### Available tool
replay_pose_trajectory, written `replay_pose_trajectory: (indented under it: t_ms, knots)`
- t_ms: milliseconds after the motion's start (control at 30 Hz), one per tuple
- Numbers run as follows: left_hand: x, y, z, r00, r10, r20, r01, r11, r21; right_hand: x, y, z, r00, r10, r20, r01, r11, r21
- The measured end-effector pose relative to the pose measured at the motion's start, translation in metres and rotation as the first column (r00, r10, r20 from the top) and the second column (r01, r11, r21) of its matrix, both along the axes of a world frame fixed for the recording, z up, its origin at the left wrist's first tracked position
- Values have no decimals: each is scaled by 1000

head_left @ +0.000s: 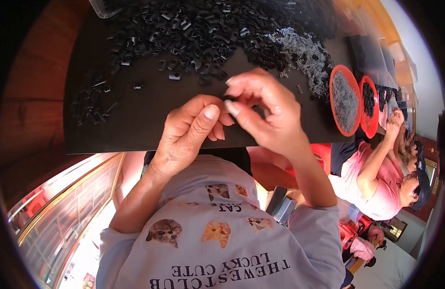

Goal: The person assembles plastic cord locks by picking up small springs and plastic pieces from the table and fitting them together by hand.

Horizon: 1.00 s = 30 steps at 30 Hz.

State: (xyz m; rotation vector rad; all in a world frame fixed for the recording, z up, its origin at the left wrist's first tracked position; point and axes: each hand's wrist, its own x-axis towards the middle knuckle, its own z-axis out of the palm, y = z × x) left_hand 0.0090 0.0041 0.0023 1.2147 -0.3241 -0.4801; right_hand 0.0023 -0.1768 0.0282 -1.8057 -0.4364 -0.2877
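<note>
At twelve o'clock, pieces (184, 38) were coloured black against a dark brown tabletop (135, 113); at one, springs (304, 55) were tinted silver-grey. Bowls (341, 71) toward two were coloured orange-red. At six, a grey-blue shirt (212, 214) was patterned with brown and orange cat faces (216, 234).

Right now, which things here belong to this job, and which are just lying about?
Seemingly for the job:
small black piece between left hand and right hand
heaped black pieces
loose grey springs
red bowl of springs

Apparently just around:
red plastic item
gold-framed panel
dark box-like item
</note>
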Motion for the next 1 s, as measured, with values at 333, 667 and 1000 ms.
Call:
replay_pose_trajectory:
  t_ms: [333, 667, 1000]
  knots:
    - [-2, -2, -3, 1000, 27, -9, -27, 999, -21, -10, 22, -20, 985, -85, 148, 68, 991, 117]
    - [-4, -3, -4, 997, 71, -17, -71, 997, -40, -25, -93, 31, 897, -372, 238, 431, 620, -655]
    - [-6, -4, -12, 995, 74, 68, -71, 996, -48, -10, -113, 3, 922, -357, 149, 271, 320, -908]
